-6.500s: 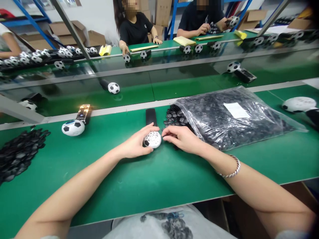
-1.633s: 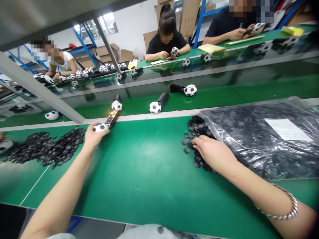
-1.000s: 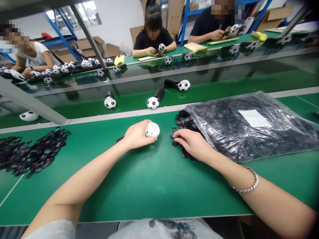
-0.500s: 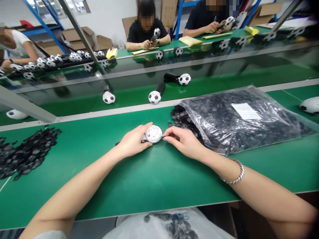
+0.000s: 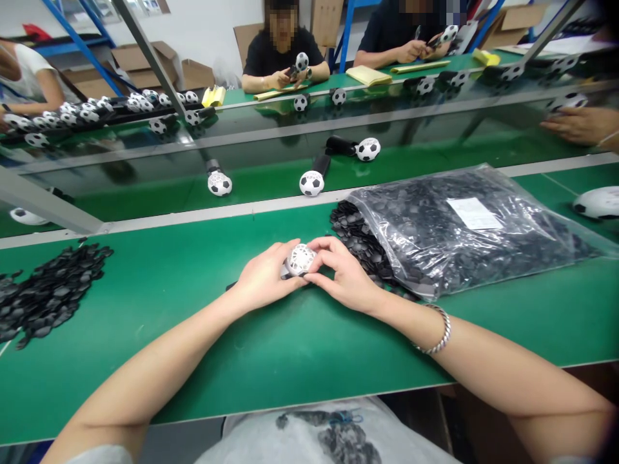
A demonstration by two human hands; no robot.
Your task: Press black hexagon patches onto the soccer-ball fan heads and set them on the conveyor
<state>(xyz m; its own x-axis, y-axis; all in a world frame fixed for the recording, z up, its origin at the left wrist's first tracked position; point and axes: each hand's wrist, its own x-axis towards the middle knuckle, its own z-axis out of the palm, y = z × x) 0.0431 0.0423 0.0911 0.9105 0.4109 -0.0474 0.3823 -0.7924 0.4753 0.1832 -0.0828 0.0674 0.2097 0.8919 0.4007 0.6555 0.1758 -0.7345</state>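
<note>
Between my hands, just above the green table, is a white openwork ball head point(image 5: 302, 258) with a dark handle partly covered by my palm. My left hand point(image 5: 267, 274) wraps around it from the left, thumb below and fingers above. At its right side, my right hand point(image 5: 341, 270) is closed, its fingertips touching the ball. The small black piece seen in its pinch a moment ago is now hidden by the fingers. Close behind my right hand lies a pile of black pieces point(image 5: 355, 232), spilling from a clear plastic bag point(image 5: 483, 232).
Another pile of black pieces point(image 5: 58, 290) lies at the left. Beyond the table edge, soccer-ball heads with black handles point(image 5: 312, 183) rest on a green conveyor point(image 5: 271, 177). Co-workers sit across; another person's hand point(image 5: 575, 124) reaches in at right. A metal post point(image 5: 48, 196) stands left.
My right hand has moved left, bringing its small black piece against the ball's side. A co-worker's hand has appeared at the far right. Items on the conveyor have shifted slightly right.
</note>
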